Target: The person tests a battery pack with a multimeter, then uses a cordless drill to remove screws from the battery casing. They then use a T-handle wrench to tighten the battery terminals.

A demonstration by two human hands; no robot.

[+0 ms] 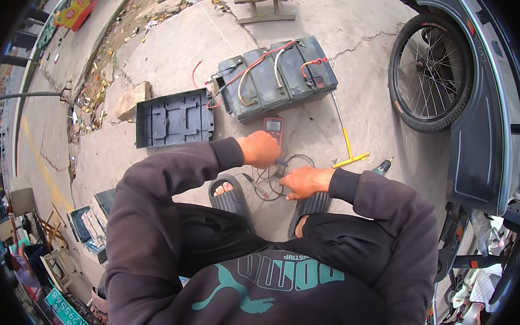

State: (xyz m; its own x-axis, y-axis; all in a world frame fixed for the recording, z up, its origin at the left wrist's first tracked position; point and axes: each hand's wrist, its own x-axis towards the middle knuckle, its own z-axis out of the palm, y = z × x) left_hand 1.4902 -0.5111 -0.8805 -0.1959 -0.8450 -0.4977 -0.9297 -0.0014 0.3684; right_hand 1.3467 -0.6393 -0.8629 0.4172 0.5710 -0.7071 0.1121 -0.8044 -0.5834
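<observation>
My left hand (pixel 260 149) is closed, with curled fingers, against the lower left side of a red handheld meter (pixel 273 125) with a small grey screen. What its fingers grip is hidden. Dark test leads (pixel 263 175) loop on the concrete between my feet, and a dark clip (pixel 281 163) lies between my hands. Over these leads, my right hand (pixel 307 181) has its fingers drawn together; what they hold is hidden under them. Just beyond the meter stands a block of several dark batteries (pixel 264 80), joined on top by red and white wires (pixel 279 68).
Left of the batteries lies an open black plastic case (pixel 174 118). A yellow T-handled tool (pixel 351 158) and a power drill (pixel 383 166) lie to the right. A vehicle with a spoked wheel (pixel 431 72) stands far right. A small wooden stool (pixel 267 4) is beyond the batteries.
</observation>
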